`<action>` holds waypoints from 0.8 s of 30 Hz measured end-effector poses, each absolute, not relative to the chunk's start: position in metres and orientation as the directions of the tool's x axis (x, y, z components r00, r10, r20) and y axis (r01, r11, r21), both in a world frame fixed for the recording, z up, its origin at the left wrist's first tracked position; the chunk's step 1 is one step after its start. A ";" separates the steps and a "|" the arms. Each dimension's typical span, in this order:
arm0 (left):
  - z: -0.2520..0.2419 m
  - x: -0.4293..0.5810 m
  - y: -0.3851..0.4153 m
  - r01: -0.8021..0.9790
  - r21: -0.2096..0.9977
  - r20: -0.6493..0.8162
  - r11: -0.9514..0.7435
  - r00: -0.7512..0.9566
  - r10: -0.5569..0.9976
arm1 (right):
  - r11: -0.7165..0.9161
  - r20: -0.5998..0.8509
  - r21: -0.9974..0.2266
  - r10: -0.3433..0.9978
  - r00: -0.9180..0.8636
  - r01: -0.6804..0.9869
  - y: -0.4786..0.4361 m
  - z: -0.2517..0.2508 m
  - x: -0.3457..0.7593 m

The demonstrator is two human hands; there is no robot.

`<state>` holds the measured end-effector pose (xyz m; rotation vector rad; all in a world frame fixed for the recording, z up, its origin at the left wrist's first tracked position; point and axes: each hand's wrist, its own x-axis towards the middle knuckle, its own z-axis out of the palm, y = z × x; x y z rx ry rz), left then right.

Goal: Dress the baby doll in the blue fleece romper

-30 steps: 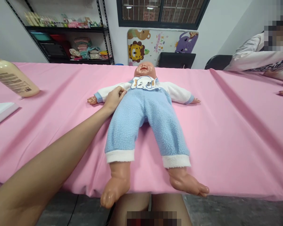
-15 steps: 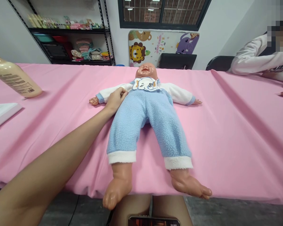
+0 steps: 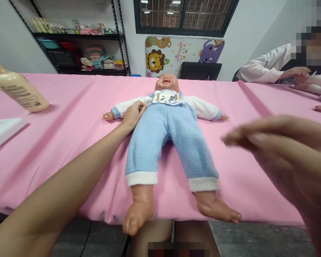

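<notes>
A baby doll (image 3: pixel 166 135) in a light blue fleece romper with white sleeves lies on its back on the pink-covered table (image 3: pixel 69 142), feet hanging over the near edge. My left hand (image 3: pixel 132 114) rests on the doll's shoulder and upper arm, fingers curled onto the white sleeve. My right hand (image 3: pixel 280 146) is raised close to the camera at the right, blurred, fingers stretched out together and holding nothing, apart from the doll.
A cream lotion bottle (image 3: pixel 18 91) lies at the far left beside a white flat box (image 3: pixel 2 130). Another person in a white sleeve (image 3: pixel 267 66) sits at the right. A black shelf with folded items (image 3: pixel 82 46) stands behind the table.
My right hand has come up into view at the right, where it was absent before. My left hand stays on the doll's shoulder. The other person's hands have shifted.
</notes>
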<state>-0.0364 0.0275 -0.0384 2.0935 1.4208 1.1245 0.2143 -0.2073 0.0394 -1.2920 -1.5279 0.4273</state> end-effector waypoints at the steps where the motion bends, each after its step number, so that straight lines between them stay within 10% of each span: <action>1: -0.038 -0.036 0.028 0.607 0.677 0.401 -0.416 0.170 0.900 | 0.342 0.456 -0.820 0.875 0.164 0.460 -0.183 0.044 0.218; 8: -0.036 -0.035 0.027 0.621 0.662 0.411 -0.420 0.168 0.896 | 0.071 0.153 -0.925 0.969 0.194 0.373 -0.046 -0.005 0.217; 24: -0.038 -0.030 0.027 0.334 0.892 0.291 -0.304 0.089 0.952 | 0.228 0.355 -0.834 0.919 0.173 0.502 -0.002 -0.041 0.245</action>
